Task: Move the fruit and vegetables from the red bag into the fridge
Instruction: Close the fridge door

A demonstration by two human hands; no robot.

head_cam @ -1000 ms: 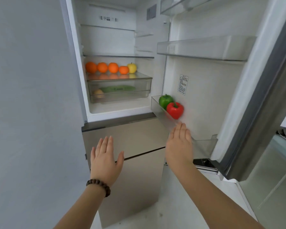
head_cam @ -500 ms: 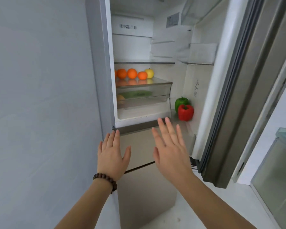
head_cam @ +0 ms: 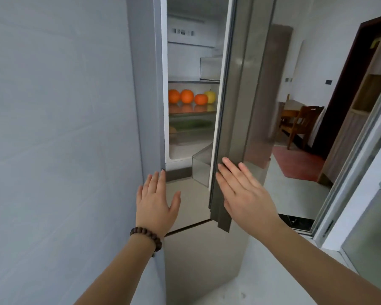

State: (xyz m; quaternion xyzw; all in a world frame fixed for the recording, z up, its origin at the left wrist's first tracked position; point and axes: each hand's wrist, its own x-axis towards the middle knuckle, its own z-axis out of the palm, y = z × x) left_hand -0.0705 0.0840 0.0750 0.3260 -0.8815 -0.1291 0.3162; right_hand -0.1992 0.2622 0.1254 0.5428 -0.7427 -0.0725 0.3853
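The fridge door stands only a narrow gap from closed. Through the gap I see three oranges and a yellow apple on a glass shelf, and something green in the clear drawer below. The clear door bin shows at the bottom; the peppers are hidden behind the door. My right hand lies flat with straight fingers against the door's lower outer face. My left hand, fingers straight and spread, hovers before the fridge's lower front, holding nothing. The red bag is out of view.
A grey wall fills the left side. To the right, a doorway shows a wooden chair and a red mat. A glass-fronted cabinet stands at the far right.
The fridge door has swung from wide open to nearly closed, hiding the green and red peppers. My right hand moved from the door bin onto the door's outer face. The view shifted right.
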